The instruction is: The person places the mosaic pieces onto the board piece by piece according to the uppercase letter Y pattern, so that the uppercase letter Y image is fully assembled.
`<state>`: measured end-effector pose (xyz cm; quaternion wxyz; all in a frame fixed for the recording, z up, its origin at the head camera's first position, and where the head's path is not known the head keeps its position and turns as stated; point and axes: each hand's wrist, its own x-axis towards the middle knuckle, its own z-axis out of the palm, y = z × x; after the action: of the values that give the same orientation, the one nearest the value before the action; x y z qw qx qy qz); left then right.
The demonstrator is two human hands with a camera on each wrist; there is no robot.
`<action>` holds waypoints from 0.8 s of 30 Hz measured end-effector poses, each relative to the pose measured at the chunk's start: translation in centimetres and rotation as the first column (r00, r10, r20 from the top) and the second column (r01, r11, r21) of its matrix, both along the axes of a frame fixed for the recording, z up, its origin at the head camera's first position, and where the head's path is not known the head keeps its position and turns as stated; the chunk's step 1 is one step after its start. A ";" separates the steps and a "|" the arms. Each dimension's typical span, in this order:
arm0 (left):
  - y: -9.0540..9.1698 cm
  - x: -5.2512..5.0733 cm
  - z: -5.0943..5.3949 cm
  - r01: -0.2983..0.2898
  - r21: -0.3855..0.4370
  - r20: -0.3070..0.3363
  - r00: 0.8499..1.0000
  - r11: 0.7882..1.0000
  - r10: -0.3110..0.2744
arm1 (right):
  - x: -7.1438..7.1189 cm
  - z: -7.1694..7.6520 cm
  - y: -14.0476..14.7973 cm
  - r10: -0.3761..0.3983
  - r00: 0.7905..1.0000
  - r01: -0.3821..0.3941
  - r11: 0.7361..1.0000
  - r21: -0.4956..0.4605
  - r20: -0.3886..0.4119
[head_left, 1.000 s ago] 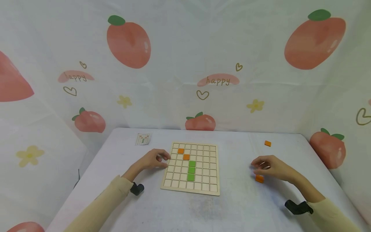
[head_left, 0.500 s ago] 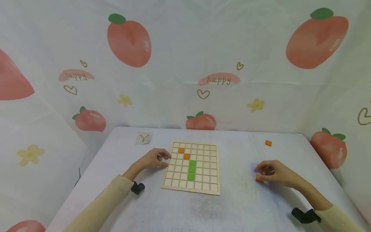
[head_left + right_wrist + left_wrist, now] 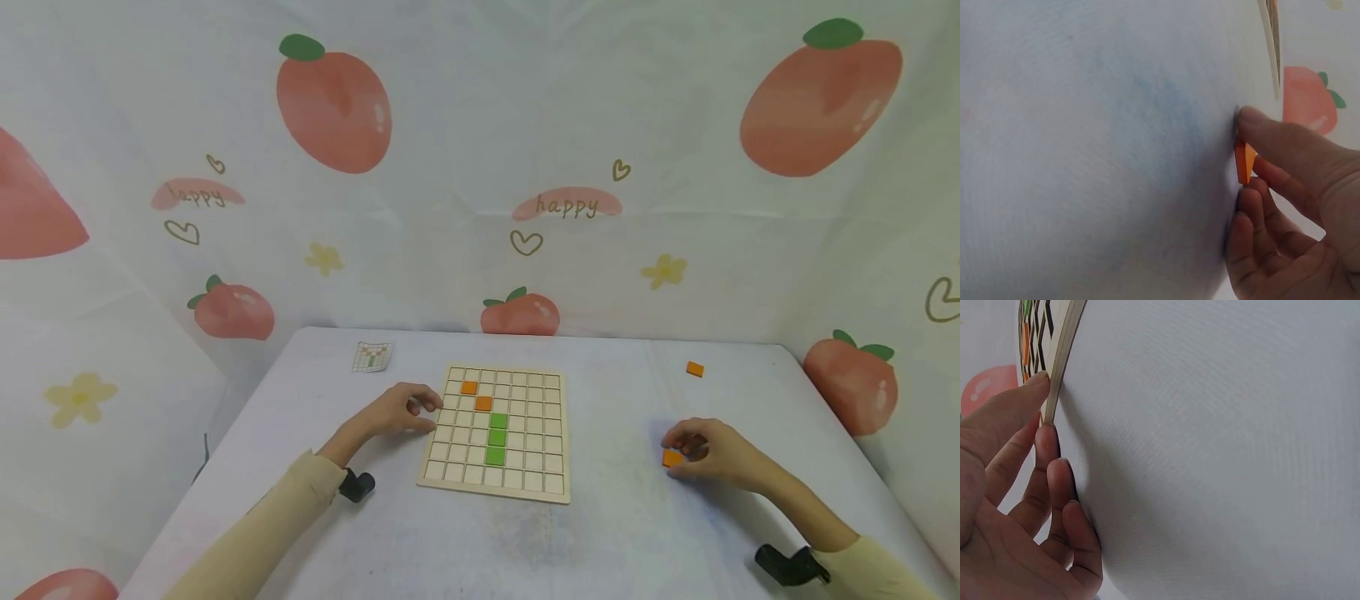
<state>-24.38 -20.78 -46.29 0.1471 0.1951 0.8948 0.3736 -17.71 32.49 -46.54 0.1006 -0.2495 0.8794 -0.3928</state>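
A wooden grid board (image 3: 536, 469) lies mid-table, bearing two orange tiles in a diagonal and a column of green tiles (image 3: 497, 437). My left hand (image 3: 397, 410) is at its left edge. In the left wrist view, the thumb and fingertips touch the board's rim (image 3: 1063, 347), with the fingers loosely bent. Right of the board, my right hand (image 3: 716, 454) holds a loose orange tile (image 3: 672, 458) at table level, between thumb and fingers. The right wrist view shows this orange tile (image 3: 1244, 161) edge-on, the thumb at one end and fingers at the other.
Another orange tile (image 3: 695, 369) lies farther back on the right. A small printed pattern card (image 3: 372, 357) rests at the back left of the white table (image 3: 615, 542). A fruit-print cloth (image 3: 450, 125) hangs behind.
My right hand has come down and slightly nearer to the loose orange tile, and thumb and fingers now stand on either side of it. The left hand stays at the board's edge.
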 end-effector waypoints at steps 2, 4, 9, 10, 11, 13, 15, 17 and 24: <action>0.0 0.0 -0.1 0.002 0.003 -0.001 1.000 1.000 -0.002 | 0.0 -0.2 0.0 -0.002 1.000 0.002 1.000 0.004 -0.014; 0.0 0.0 -0.1 0.003 0.004 0.001 1.000 1.000 -0.003 | -0.1 -0.3 0.0 0.002 1.000 -0.002 1.000 0.002 -0.025; -0.1 -0.1 -0.2 -0.004 0.001 0.008 1.000 1.000 0.004 | -0.2 -0.5 0.1 0.020 0.999 -0.020 1.000 -0.003 -0.049; -0.1 -0.1 -0.2 -0.009 -0.003 0.009 1.000 1.000 0.009 | -0.2 -0.5 0.0 0.024 0.998 -0.024 1.000 -0.002 -0.053; -0.1 0.0 -0.2 -0.010 -0.006 0.008 1.000 1.000 0.010 | -0.2 -0.5 0.0 0.029 0.998 -0.029 1.000 -0.001 -0.056; -0.1 0.0 -0.2 -0.010 -0.008 0.007 1.000 1.000 0.010 | -0.3 -0.4 -0.1 0.037 0.998 -0.037 0.999 0.000 -0.054; -0.1 0.0 -0.1 -0.015 -0.010 0.008 1.000 1.000 0.015 | -0.3 -0.3 -0.2 0.043 0.998 -0.043 0.999 0.005 -0.053; -0.1 0.0 -0.1 -0.009 -0.007 0.004 1.000 1.000 0.009 | -0.5 -0.3 -0.4 0.044 0.997 -0.043 0.999 0.015 -0.056; 0.0 0.0 -0.1 0.001 -0.004 -0.006 1.000 1.000 -0.001 | -1.2 -0.1 -1.3 0.044 0.997 -0.042 0.999 0.023 -0.069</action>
<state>-24.36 -20.78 -46.36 0.1447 0.1964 0.8959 0.3712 -18.88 31.17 -46.63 0.0812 -0.2806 0.8809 -0.3724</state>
